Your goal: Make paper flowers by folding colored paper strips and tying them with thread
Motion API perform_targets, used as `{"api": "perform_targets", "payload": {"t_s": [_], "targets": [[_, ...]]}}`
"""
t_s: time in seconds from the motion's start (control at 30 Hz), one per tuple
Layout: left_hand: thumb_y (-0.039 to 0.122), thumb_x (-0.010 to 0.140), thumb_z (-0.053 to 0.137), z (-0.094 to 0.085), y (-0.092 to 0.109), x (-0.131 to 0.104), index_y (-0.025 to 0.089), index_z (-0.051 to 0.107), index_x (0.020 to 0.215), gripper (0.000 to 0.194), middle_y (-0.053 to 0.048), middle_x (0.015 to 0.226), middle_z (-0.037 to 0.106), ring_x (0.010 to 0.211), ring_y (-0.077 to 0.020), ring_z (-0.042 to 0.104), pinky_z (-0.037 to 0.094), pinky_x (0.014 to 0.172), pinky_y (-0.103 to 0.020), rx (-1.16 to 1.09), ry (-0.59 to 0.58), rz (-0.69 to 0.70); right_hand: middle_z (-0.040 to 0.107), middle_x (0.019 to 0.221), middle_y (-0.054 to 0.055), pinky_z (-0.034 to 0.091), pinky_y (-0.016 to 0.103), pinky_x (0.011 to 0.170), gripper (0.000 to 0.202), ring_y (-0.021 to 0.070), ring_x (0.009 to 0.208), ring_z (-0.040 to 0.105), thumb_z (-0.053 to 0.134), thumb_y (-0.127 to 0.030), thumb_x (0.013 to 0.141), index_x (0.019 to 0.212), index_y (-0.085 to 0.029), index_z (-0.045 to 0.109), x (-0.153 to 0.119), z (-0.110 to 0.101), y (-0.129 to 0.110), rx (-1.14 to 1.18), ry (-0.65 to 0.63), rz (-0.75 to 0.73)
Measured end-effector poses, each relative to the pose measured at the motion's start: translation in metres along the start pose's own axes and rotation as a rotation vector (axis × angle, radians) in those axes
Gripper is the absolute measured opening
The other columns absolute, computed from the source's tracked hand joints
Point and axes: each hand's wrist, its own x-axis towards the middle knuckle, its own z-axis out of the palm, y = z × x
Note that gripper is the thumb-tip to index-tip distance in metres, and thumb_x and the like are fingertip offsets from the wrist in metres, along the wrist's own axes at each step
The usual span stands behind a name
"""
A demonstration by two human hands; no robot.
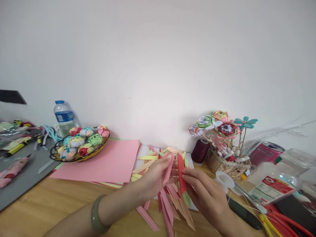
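Note:
Between thumb and fingers my left hand holds a pink paper strip, angled upward. My right hand pinches a red paper strip just beside it, the two strips a small gap apart. Below both hands lies a loose heap of folded paper strips in pink, peach, yellow and green. Part of the heap rests on a white sheet. The palm side of my right hand is hidden.
A basket of paper flowers sits on stacked pink paper at left, near a water bottle. At right stand a purple thread spool, a flower arrangement, a plastic jar and red-handled scissors.

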Motion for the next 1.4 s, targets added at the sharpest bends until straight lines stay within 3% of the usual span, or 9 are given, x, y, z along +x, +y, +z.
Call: {"api": "perform_targets", "payload": {"t_s": [0.17, 0.37, 0.43, 0.53, 0.63, 0.8, 1.07, 1.23, 1.4], "targets": [[0.015, 0.072, 0.060, 0.000, -0.018, -0.001, 0.013, 0.060, 0.073, 0.003, -0.004, 0.073, 0.059, 0.069, -0.0111, 0.055, 0.041, 0.071, -0.022, -0.113, -0.037, 0.012, 0.066, 0.083, 0.010, 0.049, 0.032, 0.077, 0.023, 0.0176, 0.082, 0.061, 0.035, -0.013, 0.087, 0.095, -0.015, 0.057, 0.006, -0.005, -0.003, -0.041, -0.010, -0.102], [0.036, 0.079, 0.052, 0.002, -0.015, -0.004, 0.011, 0.061, 0.082, 0.027, -0.007, 0.077, 0.059, 0.070, -0.0118, 0.055, 0.040, 0.066, -0.021, -0.188, -0.110, -0.116, 0.067, 0.086, 0.008, 0.048, 0.030, 0.078, 0.031, 0.0173, 0.086, 0.060, 0.028, -0.009, 0.088, 0.097, -0.013, 0.058, 0.016, 0.000, -0.016, 0.061, -0.074, -0.157], [0.030, 0.077, 0.055, 0.003, -0.014, -0.004, 0.011, 0.061, 0.082, 0.021, -0.005, 0.074, 0.058, 0.066, -0.0102, 0.054, 0.039, 0.063, -0.020, -0.205, -0.124, -0.110, 0.065, 0.090, 0.008, 0.048, 0.029, 0.077, 0.024, 0.0167, 0.087, 0.059, 0.034, -0.011, 0.087, 0.098, -0.015, 0.056, 0.014, 0.008, -0.019, 0.113, -0.048, -0.069], [0.024, 0.078, 0.055, 0.004, -0.015, -0.003, 0.011, 0.060, 0.082, 0.015, -0.006, 0.074, 0.058, 0.066, -0.0119, 0.055, 0.040, 0.063, -0.023, -0.203, -0.099, -0.034, 0.062, 0.088, 0.008, 0.049, 0.030, 0.069, 0.010, 0.0182, 0.084, 0.058, 0.047, -0.016, 0.082, 0.089, -0.018, 0.055, 0.012, 0.017, -0.021, 0.100, 0.003, 0.270], [0.023, 0.078, 0.054, 0.003, -0.018, 0.000, 0.011, 0.059, 0.086, 0.015, -0.009, 0.083, 0.060, 0.078, -0.0163, 0.056, 0.041, 0.071, -0.027, -0.158, -0.086, 0.057, 0.062, 0.081, 0.005, 0.048, 0.031, 0.063, 0.004, 0.0191, 0.076, 0.058, 0.050, -0.020, 0.078, 0.079, -0.020, 0.054, 0.016, 0.017, -0.022, 0.150, -0.114, 0.501], [0.026, 0.077, 0.058, -0.004, -0.022, 0.003, 0.015, 0.059, 0.086, 0.015, -0.007, 0.087, 0.060, 0.080, -0.0147, 0.057, 0.042, 0.075, -0.026, -0.126, -0.103, 0.084, 0.065, 0.074, -0.001, 0.046, 0.024, 0.052, 0.021, 0.0133, 0.057, 0.058, 0.045, -0.018, 0.079, 0.097, -0.023, 0.054, 0.016, 0.015, -0.017, 0.388, -0.306, 0.694], [0.024, 0.074, 0.061, -0.006, -0.016, 0.007, 0.013, 0.059, 0.084, 0.015, -0.007, 0.080, 0.061, 0.075, -0.0151, 0.059, 0.044, 0.074, -0.027, -0.105, -0.002, 0.097, 0.061, 0.067, 0.001, 0.046, 0.024, 0.054, 0.017, 0.0140, 0.058, 0.058, 0.046, -0.031, 0.082, 0.094, -0.019, 0.048, 0.014, 0.013, -0.003, 0.585, -0.048, 0.865], [0.015, 0.075, 0.056, -0.005, -0.012, 0.006, 0.012, 0.058, 0.080, 0.006, -0.010, 0.084, 0.062, 0.079, -0.0177, 0.060, 0.044, 0.075, -0.030, -0.121, 0.043, 0.048, 0.062, 0.076, 0.004, 0.046, 0.026, 0.060, 0.018, 0.0152, 0.065, 0.057, 0.048, -0.032, 0.080, 0.083, -0.018, 0.058, 0.014, 0.011, 0.000, 0.651, -0.027, 0.897], [0.015, 0.072, 0.057, -0.005, -0.012, 0.006, 0.013, 0.059, 0.074, 0.003, -0.006, 0.073, 0.061, 0.065, -0.0142, 0.057, 0.044, 0.067, -0.028, -0.068, 0.073, 0.071, 0.063, 0.077, 0.004, 0.047, 0.026, 0.060, 0.016, 0.0157, 0.067, 0.058, 0.053, -0.028, 0.076, 0.078, -0.017, 0.064, 0.020, 0.013, -0.013, 0.899, -0.046, 0.927]]}}
